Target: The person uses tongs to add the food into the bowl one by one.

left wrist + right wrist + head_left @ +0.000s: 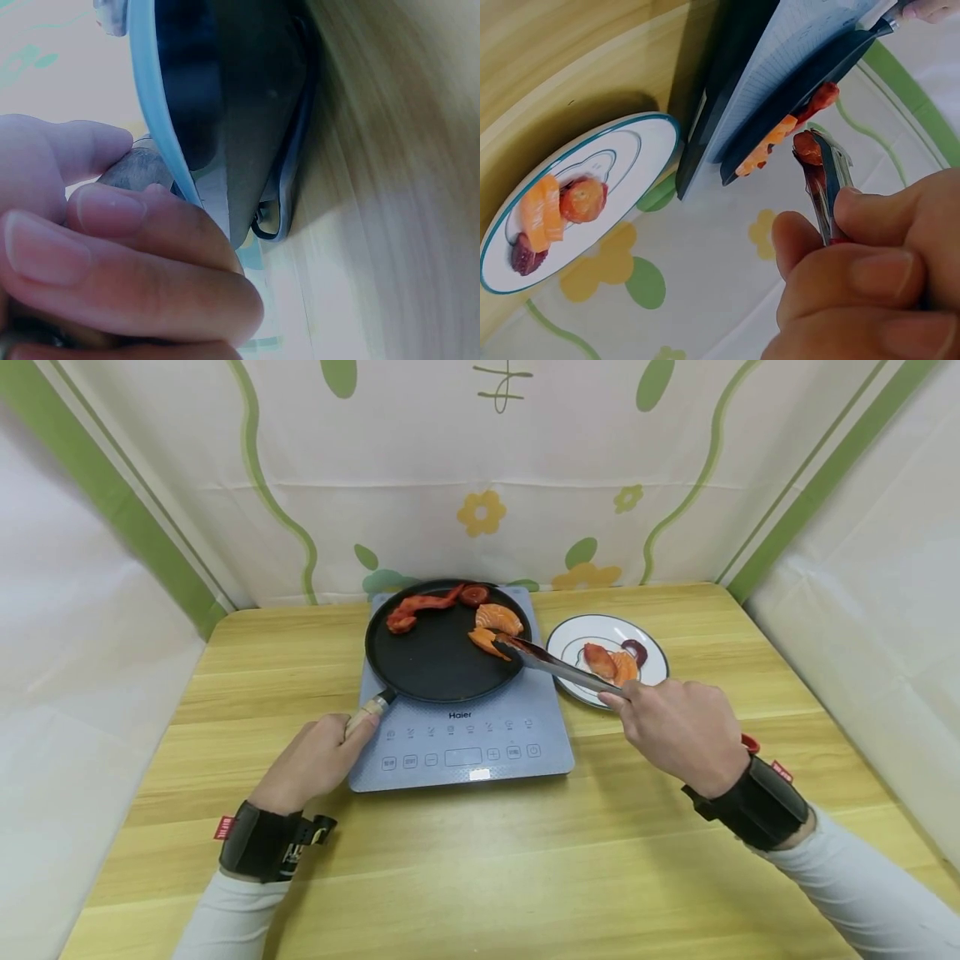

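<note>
My left hand (318,758) grips the wooden handle of a black frying pan (435,664), which sits on an induction cooktop (465,752). In the left wrist view, fingers (142,277) curl round the handle. My right hand (678,727) holds metal tongs (577,673), their tips over the pan's right side. In the right wrist view, a reddish-orange food piece (808,147) shows between the tong tips. Inside the pan lie an orange salmon piece (498,618), another orange piece (486,644) at the tips, a long red meat piece (416,607) and a dark red round slice (474,595).
A white plate (573,635) with a dark rim stands right of the cooktop, close to it. On it lie a reddish piece (600,660), an orange salmon piece (624,668) and a purple ring-like piece (635,651). A patterned curtain (420,527) hangs behind the wooden table (480,877).
</note>
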A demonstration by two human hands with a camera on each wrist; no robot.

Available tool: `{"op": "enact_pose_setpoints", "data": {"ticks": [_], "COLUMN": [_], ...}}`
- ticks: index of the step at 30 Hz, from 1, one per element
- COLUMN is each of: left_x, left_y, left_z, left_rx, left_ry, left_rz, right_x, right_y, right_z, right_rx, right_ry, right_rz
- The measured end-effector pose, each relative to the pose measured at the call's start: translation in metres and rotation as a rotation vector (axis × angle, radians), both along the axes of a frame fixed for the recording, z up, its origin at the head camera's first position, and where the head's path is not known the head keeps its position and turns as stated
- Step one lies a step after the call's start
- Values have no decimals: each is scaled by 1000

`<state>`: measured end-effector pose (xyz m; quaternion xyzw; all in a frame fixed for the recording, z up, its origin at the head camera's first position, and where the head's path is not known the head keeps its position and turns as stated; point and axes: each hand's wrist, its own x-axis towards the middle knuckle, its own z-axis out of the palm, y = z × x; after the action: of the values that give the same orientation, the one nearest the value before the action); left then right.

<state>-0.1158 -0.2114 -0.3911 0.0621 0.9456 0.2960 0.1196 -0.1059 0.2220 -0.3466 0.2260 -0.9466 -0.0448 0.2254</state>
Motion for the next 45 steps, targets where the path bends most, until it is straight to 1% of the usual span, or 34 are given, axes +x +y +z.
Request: {"op": "enact_pose_setpoints", "data": {"ticks": [10,17,22,38,45], "left_x": [0,-1,-1,-1,-1], "left_y": [-1,0,2,1,0], "left_z": [0,0,0,0,0], "left_rx": [8,5,5,8,8], "left_ry": [-5,-2,-12,-7,-8], "left_rz": [1,-6,-4,-4,-1], "right_x": [-5,-11,-12,-20,-22], "right_y": [-14,-21,-22,-25,-27], "right_z": [-3,-8,-12,-18,-20], "right_rx": [-16,-20,-28,-25,-29], "right_ry": [8,-19,-47,-63,-57], "right_rz": [17,7,-1,20,7]}}
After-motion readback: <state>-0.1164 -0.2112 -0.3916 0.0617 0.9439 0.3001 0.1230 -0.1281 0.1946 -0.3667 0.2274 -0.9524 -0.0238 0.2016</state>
